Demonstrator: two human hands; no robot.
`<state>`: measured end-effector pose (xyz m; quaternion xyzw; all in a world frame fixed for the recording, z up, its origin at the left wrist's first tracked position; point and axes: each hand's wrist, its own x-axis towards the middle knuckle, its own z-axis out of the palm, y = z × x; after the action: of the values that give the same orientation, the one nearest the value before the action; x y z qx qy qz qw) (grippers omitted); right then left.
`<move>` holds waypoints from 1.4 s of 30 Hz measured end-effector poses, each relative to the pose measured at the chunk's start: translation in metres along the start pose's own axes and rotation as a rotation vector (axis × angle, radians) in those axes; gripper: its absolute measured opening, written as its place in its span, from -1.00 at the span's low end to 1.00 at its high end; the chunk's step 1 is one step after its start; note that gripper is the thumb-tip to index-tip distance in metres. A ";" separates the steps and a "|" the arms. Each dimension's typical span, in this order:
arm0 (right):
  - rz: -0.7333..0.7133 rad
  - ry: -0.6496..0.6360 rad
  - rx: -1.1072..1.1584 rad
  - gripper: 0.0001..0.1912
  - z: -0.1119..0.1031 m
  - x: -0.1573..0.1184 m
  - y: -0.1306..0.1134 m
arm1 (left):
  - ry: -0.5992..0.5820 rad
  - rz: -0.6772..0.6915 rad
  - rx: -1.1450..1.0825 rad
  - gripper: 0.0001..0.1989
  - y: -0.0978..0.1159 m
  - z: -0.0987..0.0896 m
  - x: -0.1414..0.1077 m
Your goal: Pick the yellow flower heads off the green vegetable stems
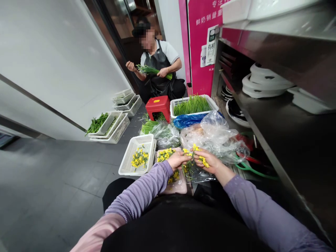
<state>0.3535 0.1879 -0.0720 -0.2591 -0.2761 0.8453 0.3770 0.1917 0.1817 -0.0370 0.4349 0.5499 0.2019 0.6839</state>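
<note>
My left hand [177,160] is closed in a pinch on yellow flowers [187,152] with green stems. Close beside it, my right hand [208,161] is closed around more of these yellow flowers, and some blossoms stick out past its fingers. Below my hands lies a pale pink tray [175,189] with yellow flowers in it. To its left stands a white perforated basket [126,164] holding a small heap of yellow flowers [139,157]. Clear plastic with loose green stems lies under my right hand.
Plastic bags [217,134] and a white basket of long green stalks [193,105] lie ahead, near a red stool [158,106]. A person [160,59] behind it holds green stalks. Stacked baskets [110,131] stand left; a metal shelf [278,115] borders the right.
</note>
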 end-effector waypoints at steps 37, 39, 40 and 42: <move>-0.043 0.397 0.184 -0.81 0.012 0.007 0.035 | 0.286 0.256 -0.042 -0.92 -0.017 0.023 0.003; -0.052 0.384 0.221 -0.84 0.013 0.007 0.037 | 0.264 0.266 -0.064 -0.86 -0.017 0.023 0.003; -0.050 0.381 0.248 -0.85 0.014 0.007 0.037 | 0.252 0.266 -0.075 -0.83 -0.017 0.022 0.004; -0.040 0.402 0.314 -0.86 0.014 0.007 0.036 | 0.217 0.250 -0.090 -0.78 -0.017 0.022 0.004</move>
<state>0.3222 0.1689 -0.0874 -0.3548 -0.0659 0.8016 0.4767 0.2096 0.1671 -0.0525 0.4445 0.5526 0.3556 0.6087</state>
